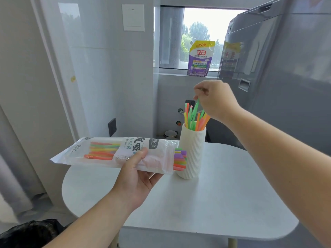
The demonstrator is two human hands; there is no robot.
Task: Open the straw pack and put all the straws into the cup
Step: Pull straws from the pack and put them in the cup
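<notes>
Lowering a green straw into the cup

The right hand pinches a green straw by its top, just above the white cup on the table. Its tip should be well inside the rim before release. The left hand grips the open straw pack just beside the cup, with many straws still inside.
</notes>
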